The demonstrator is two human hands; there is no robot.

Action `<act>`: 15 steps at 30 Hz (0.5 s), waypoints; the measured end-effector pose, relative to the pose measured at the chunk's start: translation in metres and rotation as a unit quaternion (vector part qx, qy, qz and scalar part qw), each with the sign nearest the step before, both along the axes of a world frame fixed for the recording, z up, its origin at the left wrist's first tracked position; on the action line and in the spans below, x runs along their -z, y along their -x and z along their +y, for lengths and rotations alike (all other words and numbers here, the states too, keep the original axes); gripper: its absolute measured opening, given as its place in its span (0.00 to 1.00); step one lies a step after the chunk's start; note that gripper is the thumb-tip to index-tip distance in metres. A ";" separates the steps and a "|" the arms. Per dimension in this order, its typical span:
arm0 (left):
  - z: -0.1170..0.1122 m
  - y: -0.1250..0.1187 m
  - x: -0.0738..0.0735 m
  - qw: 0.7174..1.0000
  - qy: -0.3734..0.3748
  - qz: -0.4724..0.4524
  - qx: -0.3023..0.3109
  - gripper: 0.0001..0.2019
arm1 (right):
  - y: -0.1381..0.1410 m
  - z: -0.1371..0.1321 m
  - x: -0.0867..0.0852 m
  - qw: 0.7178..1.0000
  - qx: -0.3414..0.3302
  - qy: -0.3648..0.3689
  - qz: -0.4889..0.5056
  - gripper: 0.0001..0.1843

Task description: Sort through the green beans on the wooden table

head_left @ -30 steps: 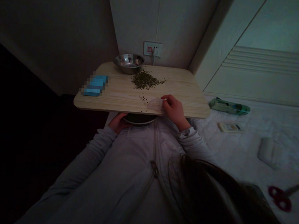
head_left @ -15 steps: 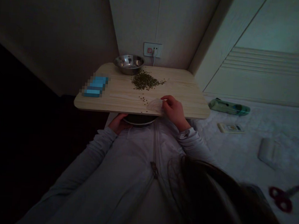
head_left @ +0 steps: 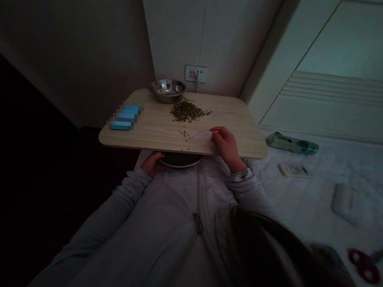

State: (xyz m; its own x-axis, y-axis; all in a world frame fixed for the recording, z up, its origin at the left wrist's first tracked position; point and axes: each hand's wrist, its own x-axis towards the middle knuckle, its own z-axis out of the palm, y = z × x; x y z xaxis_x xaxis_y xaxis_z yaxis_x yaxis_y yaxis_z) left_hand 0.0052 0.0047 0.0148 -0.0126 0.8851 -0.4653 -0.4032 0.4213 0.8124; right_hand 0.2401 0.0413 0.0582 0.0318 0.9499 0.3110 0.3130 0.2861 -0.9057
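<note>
My right hand (head_left: 226, 147) is over the front of a pale wooden tabletop (head_left: 146, 138), its fingers closed on a thin clear plastic piece (head_left: 201, 136) with a curved edge. A few loose green beans (head_left: 186, 134), small and round like mung beans, lie left of the plastic. Farther back is a spread-out pile of the same beans (head_left: 185, 110). Below the table's front edge my left hand (head_left: 153, 163) grips the left side of a dark round container (head_left: 181, 160) with a pale rim, held against my lap. The tabletop hides most of that container and some left fingers.
A shiny steel bowl (head_left: 167, 91) stands at the table's back, touching the pile or nearly so. A blurred blue object (head_left: 126, 118) lies at the left. A plugged wall socket (head_left: 196, 73) is behind. Right, on white bedding, are a green pouch (head_left: 291, 143) and red-handled scissors (head_left: 365, 266).
The whole view has shifted, so the table and hands sit slightly lower in the picture. Both hands keep their holds, and the bean pile looks the same.
</note>
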 end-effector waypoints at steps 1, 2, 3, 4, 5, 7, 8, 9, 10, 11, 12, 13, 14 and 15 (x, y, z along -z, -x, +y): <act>0.000 -0.001 -0.001 1.000 0.002 0.005 -0.002 0.08 | 0.000 0.001 0.001 1.000 -0.005 0.009 0.021 0.12; 0.000 -0.001 -0.001 1.000 0.006 0.012 -0.006 0.09 | 0.000 0.002 0.001 0.999 -0.012 0.017 0.040 0.12; -0.001 -0.002 -0.002 1.000 0.010 0.018 -0.011 0.10 | 0.000 0.003 0.001 0.998 -0.018 0.025 0.057 0.12; -0.001 -0.002 -0.002 0.999 0.015 0.024 -0.016 0.11 | 0.000 0.003 0.001 0.997 -0.023 0.033 0.070 0.13; 0.000 -0.003 -0.002 0.999 0.017 0.028 -0.019 0.12 | 0.000 0.003 0.000 0.996 -0.027 0.042 0.079 0.13; 0.000 -0.003 -0.002 0.999 0.021 0.028 -0.015 0.12 | 0.001 0.003 -0.001 0.995 -0.037 0.054 0.081 0.13; 0.000 -0.003 -0.003 0.999 0.024 0.026 -0.009 0.11 | 0.001 0.002 -0.001 0.995 -0.043 0.053 0.073 0.13; -0.001 -0.003 -0.003 0.999 0.028 0.025 -0.003 0.09 | 0.001 0.002 -0.001 0.996 -0.049 0.049 0.059 0.13; -0.001 -0.003 -0.004 0.999 0.033 0.024 0.003 0.08 | 0.001 0.002 -0.001 0.997 -0.057 0.044 0.042 0.13; -0.001 -0.003 -0.004 0.999 0.037 0.022 0.008 0.07 | 0.001 0.002 -0.001 0.997 -0.066 0.039 0.022 0.14; -0.002 -0.003 -0.005 0.999 0.040 0.021 0.012 0.06 | 0.001 0.002 0.000 0.997 -0.075 0.034 0.000 0.14; -0.003 -0.002 -0.006 0.999 0.043 0.020 0.014 0.06 | 0.000 0.002 0.000 0.996 -0.084 0.031 -0.022 0.14; -0.003 -0.002 -0.006 0.999 0.046 0.019 0.014 0.07 | 0.000 0.002 0.000 0.994 -0.093 0.030 -0.043 0.14; -0.003 -0.002 -0.007 0.999 0.048 0.020 0.014 0.07 | 0.000 0.002 0.000 0.992 -0.101 0.029 -0.062 0.14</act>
State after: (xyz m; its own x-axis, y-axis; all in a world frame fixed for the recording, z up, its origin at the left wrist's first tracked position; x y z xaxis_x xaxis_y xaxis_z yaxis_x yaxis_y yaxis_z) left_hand 0.0068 0.0012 0.0217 -0.0091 0.8362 -0.5484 -0.3588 0.5092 0.7823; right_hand 0.2400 0.0429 0.0581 -0.1969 0.9491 0.2459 0.3650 0.3038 -0.8800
